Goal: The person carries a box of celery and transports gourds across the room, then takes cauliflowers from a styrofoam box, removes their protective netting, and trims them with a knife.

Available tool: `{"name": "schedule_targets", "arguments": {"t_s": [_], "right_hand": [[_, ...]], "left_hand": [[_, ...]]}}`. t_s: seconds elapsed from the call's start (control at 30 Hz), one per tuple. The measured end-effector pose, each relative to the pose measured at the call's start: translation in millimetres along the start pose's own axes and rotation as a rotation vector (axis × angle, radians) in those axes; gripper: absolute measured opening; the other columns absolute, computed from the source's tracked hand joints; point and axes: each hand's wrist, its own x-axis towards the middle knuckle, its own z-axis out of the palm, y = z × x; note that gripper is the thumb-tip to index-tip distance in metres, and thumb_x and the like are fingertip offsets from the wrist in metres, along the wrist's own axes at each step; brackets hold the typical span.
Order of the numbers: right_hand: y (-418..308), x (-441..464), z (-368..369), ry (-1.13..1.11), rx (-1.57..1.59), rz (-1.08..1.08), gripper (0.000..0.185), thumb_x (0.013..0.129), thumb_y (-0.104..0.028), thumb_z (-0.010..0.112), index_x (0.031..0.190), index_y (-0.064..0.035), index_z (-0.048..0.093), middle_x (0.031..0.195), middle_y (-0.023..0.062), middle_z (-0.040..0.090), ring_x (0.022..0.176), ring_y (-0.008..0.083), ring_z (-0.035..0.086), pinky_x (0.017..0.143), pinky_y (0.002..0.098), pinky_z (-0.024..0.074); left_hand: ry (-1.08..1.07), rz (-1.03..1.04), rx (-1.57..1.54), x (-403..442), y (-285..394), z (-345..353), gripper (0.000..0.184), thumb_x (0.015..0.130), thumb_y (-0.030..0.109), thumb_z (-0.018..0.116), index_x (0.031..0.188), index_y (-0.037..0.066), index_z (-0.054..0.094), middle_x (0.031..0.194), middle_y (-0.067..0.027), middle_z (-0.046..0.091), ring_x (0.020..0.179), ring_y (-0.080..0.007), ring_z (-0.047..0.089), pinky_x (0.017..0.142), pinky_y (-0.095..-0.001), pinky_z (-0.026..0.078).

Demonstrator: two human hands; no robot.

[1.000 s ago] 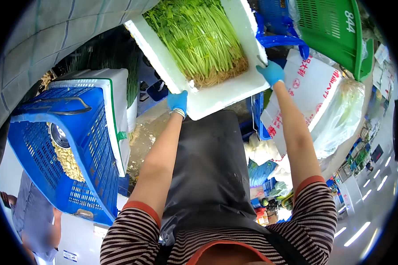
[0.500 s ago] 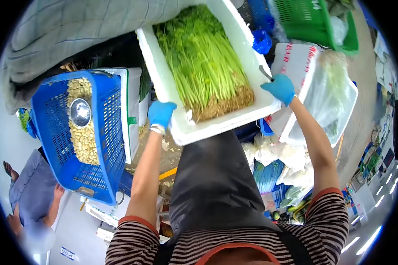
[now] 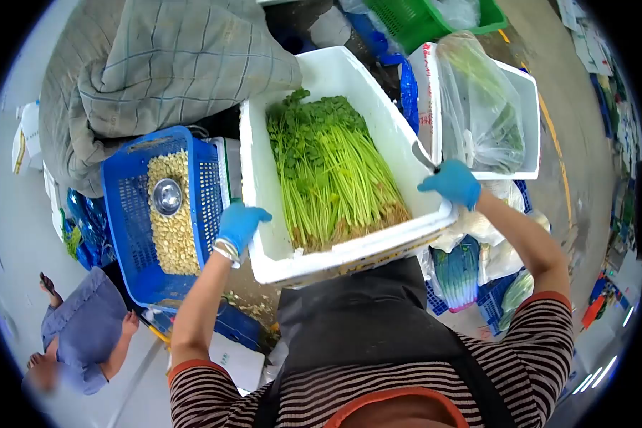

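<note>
A white foam box [image 3: 264, 250] lies in front of me, tilted, with leafy green stalks [image 3: 335, 171] inside, their brown roots toward me. My left hand [image 3: 241, 225], in a blue glove, grips the box's left rim near its front corner. On the right rim, my right hand [image 3: 453, 184], also blue-gloved, holds the box near the other front corner. A small curved blade [image 3: 424, 155] sticks out from the right hand, its handle mostly hidden.
At left, a blue crate [image 3: 139, 274] holds pale pieces and a metal bowl [image 3: 167, 197]. A checked grey cloth [image 3: 185, 64] lies beyond. Another person [image 3: 89, 332] is at the lower left. A white box [image 3: 531, 121] with bagged greens and a green crate [image 3: 406, 25] are at right.
The foam box has come lower and nearer to my body, with both hands still on its rims. The view has shifted, so the blue crate and grey cloth show more fully.
</note>
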Motion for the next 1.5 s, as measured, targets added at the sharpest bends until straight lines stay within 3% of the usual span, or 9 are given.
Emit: {"name": "schedule_targets", "arguments": {"t_s": [0.17,0.2,0.5,0.7,0.77,0.9,1.0,1.27,1.5], "right_hand": [[-9.7,-102.8,66.3,0.229,0.064,0.044,0.047,0.068,-0.046,0.075,0.076,0.0006,0.071,0.07,0.0204,0.066,0.066,0.0336,0.065,0.064,0.0409,0.0502],[-14.0,-127.0,87.0,0.299,0.098,0.051,0.047,0.068,-0.045,0.075,0.076,0.0008,0.07,0.071,0.0209,0.066,0.066,0.0337,0.065,0.063,0.0408,0.0502],[-77.7,-311.3,295.4,0.666,0.35,0.246,0.046,0.069,-0.042,0.074,0.076,0.0029,0.067,0.068,0.0231,0.061,0.061,0.0355,0.061,0.059,0.0418,0.0471],[-69.9,-244.1,231.7,0.526,0.149,0.163,0.044,0.068,-0.043,0.079,0.071,-0.0006,0.066,0.068,0.0227,0.061,0.061,0.0361,0.061,0.059,0.0431,0.0469],[-52.0,-269.3,268.8,0.53,0.191,0.236,0.05,0.073,-0.041,0.078,0.107,-0.0063,0.07,0.071,0.0189,0.061,0.061,0.0226,0.059,0.062,0.037,0.048],[-62.0,-273.0,288.0,0.619,0.29,0.284,0.045,0.071,-0.045,0.075,0.089,-0.0045,0.071,0.078,0.0202,0.065,0.07,0.0355,0.064,0.065,0.0414,0.0494],[-67.8,-269.3,272.6,0.514,0.287,0.336,0.049,0.071,-0.051,0.07,0.088,-0.0052,0.072,0.083,0.0177,0.068,0.076,0.0356,0.065,0.072,0.0428,0.0516],[-74.8,-263.3,272.5,0.532,0.301,0.326,0.047,0.071,-0.049,0.071,0.086,-0.0042,0.07,0.078,0.0194,0.066,0.071,0.0376,0.063,0.067,0.0419,0.0504],[23.7,-364.4,339.9,0.851,0.495,0.547,0.045,0.072,-0.043,0.073,0.097,-0.0052,0.071,0.075,0.0205,0.064,0.066,0.0347,0.061,0.064,0.0381,0.0488]], "left_hand": [[0.065,-0.023,-0.053,-51.1,-9.5,-1.1,0.027,0.076,0.034,0.071,0.084,0.009,0.075,0.083,-0.0202,0.068,0.077,-0.0337,0.067,0.074,-0.0394,0.053],[0.059,0.135,-0.105,-56.0,-30.1,2.1,0.035,0.073,0.034,0.074,0.087,0.003,0.072,0.08,-0.0204,0.068,0.075,-0.0347,0.067,0.072,-0.0401,0.053],[0.299,0.332,-0.01,-174.2,-124.1,7.8,0.043,0.069,0.032,0.077,0.09,-0.004,0.065,0.081,-0.0251,0.068,0.078,-0.0403,0.067,0.07,-0.0437,0.052],[0.212,0.14,-0.259,-153.1,-112.9,1.1,0.044,0.071,0.026,0.076,0.097,-0.007,0.064,0.084,-0.0247,0.069,0.076,-0.0357,0.068,0.069,-0.0427,0.052],[0.235,0.242,-0.186,-150.1,-140.2,18.5,0.041,0.074,0.021,0.075,0.102,-0.008,0.065,0.087,-0.0218,0.071,0.075,-0.029,0.068,0.069,-0.0398,0.052],[0.14,0.327,-0.378,-152.7,-103.0,5.5,0.044,0.076,0.011,0.071,0.115,-0.009,0.061,0.098,-0.0146,0.069,0.084,-0.0199,0.063,0.075,-0.034,0.052],[0.081,0.314,-0.395,-135.4,-102.5,4.9,0.045,0.076,0.009,0.069,0.115,-0.01,0.06,0.101,-0.0142,0.069,0.086,-0.0202,0.063,0.078,-0.0334,0.052],[0.104,0.354,-0.299,-126.7,-104.5,4.6,0.044,0.076,0.008,0.068,0.115,-0.01,0.06,0.101,-0.0154,0.07,0.086,-0.0207,0.066,0.078,-0.0339,0.052],[-0.052,0.741,-0.134,-100.1,22.2,119.4,0.047,0.076,0.013,0.069,0.117,-0.007,0.059,0.095,-0.0182,0.071,0.081,-0.0245,0.067,0.075,-0.036,0.053]]}}
